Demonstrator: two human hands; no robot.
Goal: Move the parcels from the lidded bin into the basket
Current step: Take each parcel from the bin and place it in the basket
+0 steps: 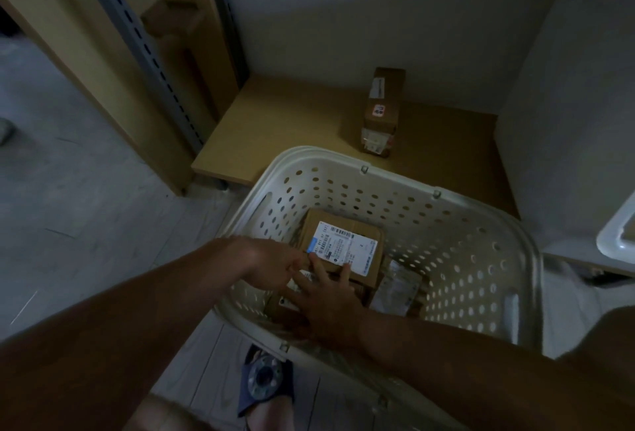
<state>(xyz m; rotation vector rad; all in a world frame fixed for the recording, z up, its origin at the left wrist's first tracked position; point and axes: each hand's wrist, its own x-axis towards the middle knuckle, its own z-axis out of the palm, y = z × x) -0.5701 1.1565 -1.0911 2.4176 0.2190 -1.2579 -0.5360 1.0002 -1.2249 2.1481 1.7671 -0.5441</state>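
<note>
A white perforated basket (481, 210) stands on the floor in front of me. Inside lies a brown cardboard parcel (343, 245) with a white shipping label, on top of other parcels, and a grey plastic mailer (395, 288) sits to its right. My left hand (271, 262) reaches in from the left and pinches the parcel's near left corner. My right hand (326, 303) lies over the near edge with straight fingers pressing on the parcel. The corner of a white bin (615, 234) shows at the right edge; its lid is out of sight.
A low wooden shelf board (275, 128) behind the basket carries one upright brown box (381, 111) with a red sticker. A metal shelf upright (147, 49) rises at the left. White panels close off the back and right. My foot in a blue sandal (264, 382) is below the basket.
</note>
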